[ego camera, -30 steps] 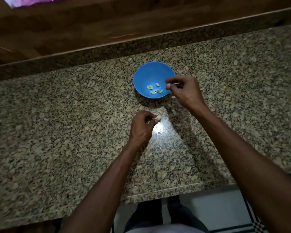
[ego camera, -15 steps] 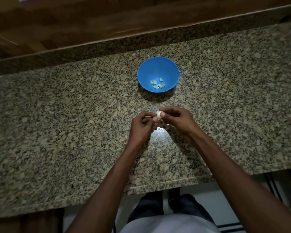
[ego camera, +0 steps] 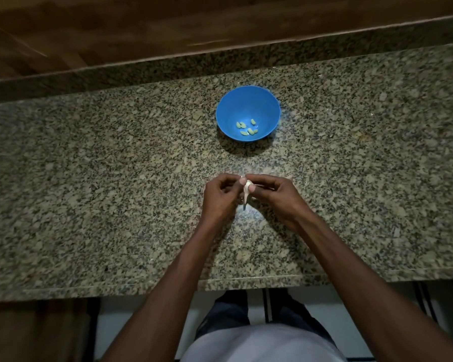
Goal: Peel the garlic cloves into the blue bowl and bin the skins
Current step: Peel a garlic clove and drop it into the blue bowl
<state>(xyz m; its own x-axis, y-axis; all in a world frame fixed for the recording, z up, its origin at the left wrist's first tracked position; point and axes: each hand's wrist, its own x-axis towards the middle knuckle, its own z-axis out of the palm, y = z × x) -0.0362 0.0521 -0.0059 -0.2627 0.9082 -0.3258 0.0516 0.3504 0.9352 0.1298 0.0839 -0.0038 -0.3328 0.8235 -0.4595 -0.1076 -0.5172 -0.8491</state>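
A blue bowl (ego camera: 248, 105) stands on the granite counter with several pale peeled garlic cloves (ego camera: 247, 128) at its bottom. Nearer to me, my left hand (ego camera: 220, 198) and my right hand (ego camera: 275, 195) meet over the counter. Both pinch one small whitish garlic clove (ego camera: 247, 189) between fingertips. A thin strip of skin hangs down from the clove between the hands. No bin is in view.
The speckled granite counter (ego camera: 115, 192) runs left to right, with its front edge just above my legs. A granite upstand and a wooden wall (ego camera: 168, 27) close off the back. Pale floor shows below the counter edge.
My right hand came back from the bowl's rim to my left hand and took hold of the clove. Since then a strip of skin has come away and hangs down.
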